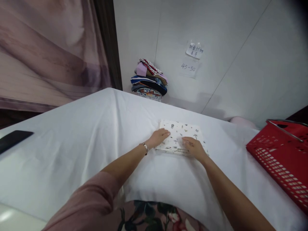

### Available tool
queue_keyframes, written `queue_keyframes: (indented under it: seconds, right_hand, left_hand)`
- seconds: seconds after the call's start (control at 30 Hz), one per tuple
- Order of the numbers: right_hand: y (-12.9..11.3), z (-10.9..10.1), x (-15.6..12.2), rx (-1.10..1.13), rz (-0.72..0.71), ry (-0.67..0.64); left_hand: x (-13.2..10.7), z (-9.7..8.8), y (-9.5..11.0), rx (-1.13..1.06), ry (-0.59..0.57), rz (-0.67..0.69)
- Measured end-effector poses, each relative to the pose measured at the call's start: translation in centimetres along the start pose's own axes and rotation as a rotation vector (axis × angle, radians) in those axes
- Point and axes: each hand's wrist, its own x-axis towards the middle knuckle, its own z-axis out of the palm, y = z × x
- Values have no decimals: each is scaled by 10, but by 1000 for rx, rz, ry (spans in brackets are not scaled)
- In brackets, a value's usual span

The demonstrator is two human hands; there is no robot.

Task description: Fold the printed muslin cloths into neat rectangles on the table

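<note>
A folded white cloth (181, 134) printed with small plant-like motifs lies in front of me on the white-covered table. My left hand (158, 137) rests flat over its left side, fingers stretched towards the middle, with a watch or bracelet at the wrist. On the cloth's right half is my right hand (194, 147), its forefinger reaching left and the other fingers partly bent and hidden. Neither hand lifts the cloth; several folded layers show along its near edge.
A stack of folded fabrics (149, 80) stands by the wall at the table's far edge. To the right sits a red plastic basket (279, 157) with a metal handle. A dark flat object (14, 140) lies at far left. Paper notes (189, 68) hang on the wall.
</note>
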Motion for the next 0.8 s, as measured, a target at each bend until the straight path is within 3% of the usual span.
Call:
queue_keyframes:
  seconds: [0.13,0.27,0.5,0.8]
  right_hand:
    - [-14,16,-17,91,-148,32]
    - [-18,28,-17,42,-183,35]
    - [-16,36,-21,15,-220,73]
    - [-13,41,-21,39,-242,132]
  left_hand:
    - [-29,2,-8,4,169,114]
    - [-50,3,-14,77,207,168]
    - [-53,3,-16,193,152,228]
    - [-53,8,-14,146,228,261]
